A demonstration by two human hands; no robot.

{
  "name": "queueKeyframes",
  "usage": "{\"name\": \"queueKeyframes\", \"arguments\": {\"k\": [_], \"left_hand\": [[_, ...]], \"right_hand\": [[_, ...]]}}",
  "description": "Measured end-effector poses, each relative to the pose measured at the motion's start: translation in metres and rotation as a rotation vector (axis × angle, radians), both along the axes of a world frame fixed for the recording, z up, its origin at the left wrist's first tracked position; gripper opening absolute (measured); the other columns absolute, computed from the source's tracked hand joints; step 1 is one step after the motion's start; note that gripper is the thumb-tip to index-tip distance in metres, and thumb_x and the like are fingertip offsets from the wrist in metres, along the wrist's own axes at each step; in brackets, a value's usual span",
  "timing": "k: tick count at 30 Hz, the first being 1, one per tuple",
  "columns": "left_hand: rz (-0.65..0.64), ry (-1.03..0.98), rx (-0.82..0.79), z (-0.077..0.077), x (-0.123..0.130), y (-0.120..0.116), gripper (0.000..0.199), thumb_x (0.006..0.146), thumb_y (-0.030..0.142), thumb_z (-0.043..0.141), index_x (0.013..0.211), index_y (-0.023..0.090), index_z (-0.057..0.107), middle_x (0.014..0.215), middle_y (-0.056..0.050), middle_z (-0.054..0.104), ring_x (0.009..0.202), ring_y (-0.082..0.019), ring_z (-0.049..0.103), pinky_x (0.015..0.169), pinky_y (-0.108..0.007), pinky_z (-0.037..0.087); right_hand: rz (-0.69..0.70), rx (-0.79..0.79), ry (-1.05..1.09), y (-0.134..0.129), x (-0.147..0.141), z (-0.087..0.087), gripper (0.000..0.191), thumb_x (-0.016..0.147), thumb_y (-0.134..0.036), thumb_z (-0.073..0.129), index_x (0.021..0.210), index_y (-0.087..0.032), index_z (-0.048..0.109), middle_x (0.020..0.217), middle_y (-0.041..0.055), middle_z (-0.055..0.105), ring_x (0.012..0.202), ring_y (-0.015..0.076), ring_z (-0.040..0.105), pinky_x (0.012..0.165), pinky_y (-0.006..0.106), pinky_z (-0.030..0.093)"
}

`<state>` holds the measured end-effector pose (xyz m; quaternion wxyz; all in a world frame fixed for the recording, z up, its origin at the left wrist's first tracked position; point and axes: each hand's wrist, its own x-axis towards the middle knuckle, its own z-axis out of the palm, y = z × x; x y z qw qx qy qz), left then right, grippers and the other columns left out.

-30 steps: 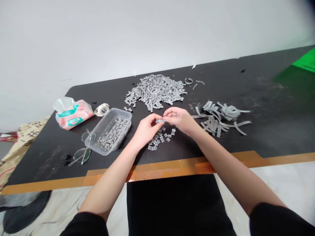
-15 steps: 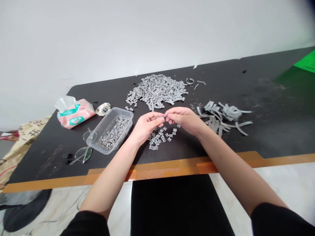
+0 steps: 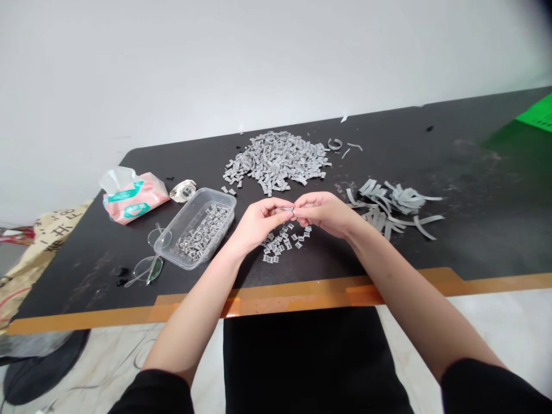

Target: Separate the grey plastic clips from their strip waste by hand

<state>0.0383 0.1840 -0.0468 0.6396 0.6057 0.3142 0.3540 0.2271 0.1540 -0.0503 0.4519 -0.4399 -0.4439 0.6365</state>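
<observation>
Black tabletop point(image 3: 474, 230), grey piece point(image 3: 288, 209) between fingers point(image 3: 277, 218)

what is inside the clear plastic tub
Inside the tub, many small grey pieces lie heaped; the top ones show, but whatever lies beneath them is covered.

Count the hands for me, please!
2: the left hand, nearer the clear tub, and the right hand, nearer the grey strips. No others show.
</observation>
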Motion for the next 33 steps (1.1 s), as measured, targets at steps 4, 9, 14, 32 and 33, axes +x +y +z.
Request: {"name": "queueKeyframes", "arguments": {"k": [4,9,14,32,33], "left_hand": [[-0.005,0.13,0.106,0.001,-0.001,0.0,0.026,0.078,0.034,0.078,0.096,0.015,0.074,0.086,-0.006,0.078,0.08,-0.019,0.07,0.077,-0.032,0.052],[0.079,0.408,0.438,0.0,-0.002,-0.002,0.012,0.086,0.026,0.069,0.093,0.018,0.073,0.088,-0.004,0.074,0.08,-0.017,0.066,0.077,-0.03,0.05],[0.071,0.587,0.691,-0.001,0.0,-0.006,0.007,0.089,0.016,0.063,0.09,0.018,0.07,0.088,-0.002,0.069,0.083,-0.016,0.063,0.077,-0.028,0.049],[0.195,0.316,0.477,-0.007,0.0,0.001,0.007,0.082,0.024,0.07,0.087,0.02,0.071,0.094,-0.003,0.067,0.089,-0.018,0.062,0.081,-0.031,0.049],[0.19,0.198,0.391,-0.008,0.001,0.001,0.009,0.08,0.026,0.072,0.087,0.02,0.072,0.098,-0.004,0.066,0.094,-0.018,0.062,0.084,-0.031,0.049]], "right_hand": [[-0.055,0.021,-0.029,0.001,-0.002,-0.003,0.029,0.06,-0.028,0.089,0.074,-0.015,0.068,0.056,-0.0005,0.065,0.051,0.0097,0.054,0.052,0.024,0.042],[-0.088,0.01,-0.03,0.001,-0.004,-0.004,0.034,0.058,-0.021,0.087,0.078,-0.016,0.061,0.056,0.0015,0.07,0.05,0.0117,0.06,0.053,0.024,0.047],[-0.105,-0.034,-0.034,0.002,-0.006,-0.007,0.032,0.06,-0.018,0.085,0.083,-0.016,0.063,0.063,0.0041,0.073,0.057,0.0139,0.066,0.057,0.025,0.053],[-0.144,0.034,-0.048,0.002,-0.003,-0.006,0.02,0.068,-0.025,0.079,0.082,-0.017,0.068,0.068,-0.0004,0.069,0.064,0.0116,0.06,0.063,0.025,0.047],[-0.114,0.034,-0.005,0.001,-0.005,-0.006,0.021,0.067,-0.024,0.079,0.084,-0.017,0.068,0.073,-0.0001,0.07,0.067,0.0115,0.061,0.064,0.024,0.047]]}}
